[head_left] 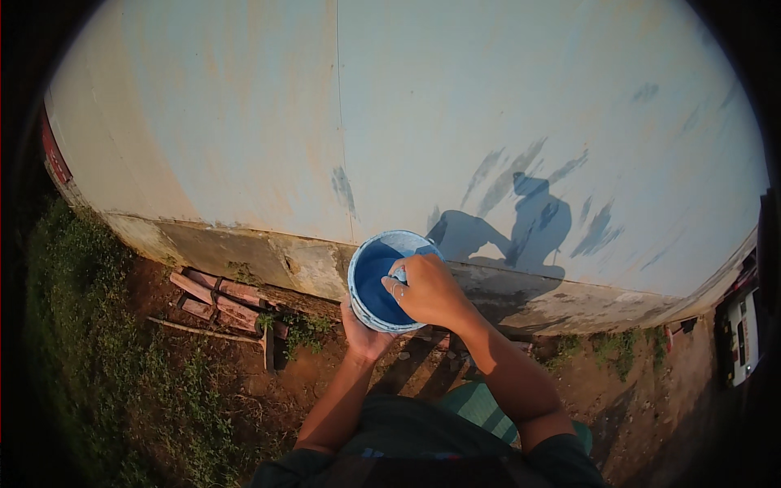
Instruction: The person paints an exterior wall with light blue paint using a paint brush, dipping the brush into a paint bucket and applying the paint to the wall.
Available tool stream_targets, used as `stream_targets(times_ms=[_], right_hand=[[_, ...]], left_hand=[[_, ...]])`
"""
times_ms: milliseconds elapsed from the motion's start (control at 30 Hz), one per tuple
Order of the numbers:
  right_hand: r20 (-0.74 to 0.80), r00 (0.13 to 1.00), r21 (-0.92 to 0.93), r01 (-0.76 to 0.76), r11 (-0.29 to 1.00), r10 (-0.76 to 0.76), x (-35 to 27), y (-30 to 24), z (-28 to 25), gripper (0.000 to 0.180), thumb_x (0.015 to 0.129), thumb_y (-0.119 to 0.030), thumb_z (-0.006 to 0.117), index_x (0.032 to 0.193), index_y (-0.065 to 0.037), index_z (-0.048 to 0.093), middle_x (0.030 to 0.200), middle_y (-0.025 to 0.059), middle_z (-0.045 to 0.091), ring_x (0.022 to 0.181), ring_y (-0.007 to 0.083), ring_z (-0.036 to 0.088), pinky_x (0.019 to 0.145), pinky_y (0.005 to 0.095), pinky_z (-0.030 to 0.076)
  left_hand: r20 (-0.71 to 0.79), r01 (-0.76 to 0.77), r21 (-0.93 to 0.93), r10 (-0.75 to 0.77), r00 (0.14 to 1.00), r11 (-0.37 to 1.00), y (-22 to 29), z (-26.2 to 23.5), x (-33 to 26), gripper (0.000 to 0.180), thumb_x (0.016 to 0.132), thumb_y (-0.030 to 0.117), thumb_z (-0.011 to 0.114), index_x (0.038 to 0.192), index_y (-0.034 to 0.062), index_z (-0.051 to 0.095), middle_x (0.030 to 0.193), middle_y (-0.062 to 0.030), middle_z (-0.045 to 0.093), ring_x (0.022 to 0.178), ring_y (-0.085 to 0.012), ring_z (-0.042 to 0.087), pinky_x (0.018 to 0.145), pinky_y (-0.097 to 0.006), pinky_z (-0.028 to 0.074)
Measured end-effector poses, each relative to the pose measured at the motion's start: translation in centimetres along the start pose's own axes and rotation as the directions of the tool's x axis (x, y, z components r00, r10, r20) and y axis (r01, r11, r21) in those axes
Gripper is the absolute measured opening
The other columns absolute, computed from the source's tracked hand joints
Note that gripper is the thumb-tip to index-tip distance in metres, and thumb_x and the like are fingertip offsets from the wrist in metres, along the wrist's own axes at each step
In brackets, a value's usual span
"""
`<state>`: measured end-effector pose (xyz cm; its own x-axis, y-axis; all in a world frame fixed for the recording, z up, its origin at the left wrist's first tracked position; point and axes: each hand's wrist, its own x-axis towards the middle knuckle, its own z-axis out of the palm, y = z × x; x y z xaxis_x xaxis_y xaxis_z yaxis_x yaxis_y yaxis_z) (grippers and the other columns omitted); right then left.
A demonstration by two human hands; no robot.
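From my head view, my left hand (pixel 364 335) cups the bucket (pixel 382 281) of blue paint from below, fingers wrapped on its base. My right hand (pixel 427 289) dips over its rim, fingers clenched on a brush handle (pixel 400 275). The wall (pixel 455 122) ahead carries blue streaks (pixel 508 175).

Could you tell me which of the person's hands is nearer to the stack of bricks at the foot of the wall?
Left. The left hand under the paint bucket lies closer to the bricks; the right hand is farther away.

The right hand (pixel 427 290) covers whatever tool dips into the paint bucket (pixel 376 281); the bucket hides most of the left hand (pixel 364 335).
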<state>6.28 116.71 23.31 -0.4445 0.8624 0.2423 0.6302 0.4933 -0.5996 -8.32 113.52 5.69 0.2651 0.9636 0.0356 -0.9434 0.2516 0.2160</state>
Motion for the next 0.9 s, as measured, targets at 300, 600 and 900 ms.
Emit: stream_targets(times_ms=[300,600,900], right_hand=[[0.073,0.997,0.207,-0.018,0.978,0.003,-2.4,1.3,-2.4,0.022,0.091,-0.018,0.083,0.106,-0.001,0.08,0.084,0.021,0.071,0.077,0.0335,0.069,0.074,0.0445,0.053],[-0.476,0.876,-0.1,-0.147,0.984,0.082,-7.6,9.1,-5.2,0.029,0.092,-0.021,0.084,0.113,-0.003,0.079,0.132,0.0168,0.069,0.124,0.0348,0.064,0.102,0.0449,0.053],[-0.47,0.636,0.307,-0.532,0.789,0.612,-14.2,13.9,-2.9,0.031,0.097,-0.018,0.079,0.119,0.003,0.077,0.114,0.0247,0.078,0.103,0.037,0.076,0.091,0.0456,0.058]], left_hand=[[-0.087,0.077,-0.074,-0.084,0.993,0.994,-2.8,0.8,2.2,0.066,0.105,0.057,0.043,0.152,0.0122,0.055,0.152,-0.0122,0.059,0.138,-0.0337,0.058,0.116,-0.056,0.048],[0.032,0.304,-0.011,-0.304,0.952,0.953,-6.4,-0.2,5.9,0.073,0.11,0.06,0.036,0.159,0.0078,0.045,0.161,-0.0166,0.051,0.143,-0.0342,0.054,0.12,-0.054,0.045],[-0.121,0.595,0.07,-0.585,0.802,0.801,-12.3,-5.2,8.5,0.078,0.108,0.066,0.037,0.16,0.0088,0.044,0.16,-0.0172,0.052,0.142,-0.0348,0.055,0.119,-0.053,0.047]])
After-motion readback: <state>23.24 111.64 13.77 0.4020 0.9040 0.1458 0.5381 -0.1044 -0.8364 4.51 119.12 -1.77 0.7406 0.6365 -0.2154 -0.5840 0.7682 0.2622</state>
